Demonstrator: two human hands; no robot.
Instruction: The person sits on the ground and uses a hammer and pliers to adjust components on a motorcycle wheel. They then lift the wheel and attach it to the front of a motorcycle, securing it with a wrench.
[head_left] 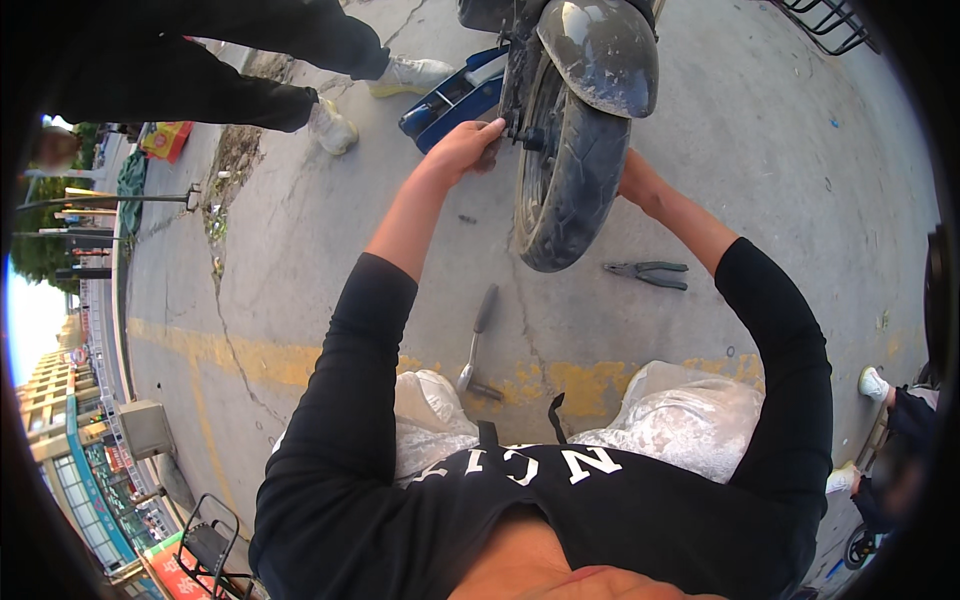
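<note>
A scooter or motorbike wheel (575, 190) with a dark, worn tyre stands in front of me, under a glossy, dirty mudguard (600, 55). On its left side, my left hand (465, 150) is closed, thumb and fingers together beside the axle end (533, 139). Whatever it grips there is too small to make out. My right hand (640, 185) reaches behind the tyre's right side, its fingers hidden by the wheel. Grey-handled pliers (650, 274) lie on the ground right of the tyre. Closer to me rests a hammer-like tool (476, 335) with a grey grip.
A blue tool, apparently a floor jack (455, 100), sits left of the wheel. Beyond it stands a person in dark trousers (200, 80) and pale shoes. Cracked concrete ground (300, 240) bears a worn yellow line (270, 360). Another person's shoe (873, 384) shows at right.
</note>
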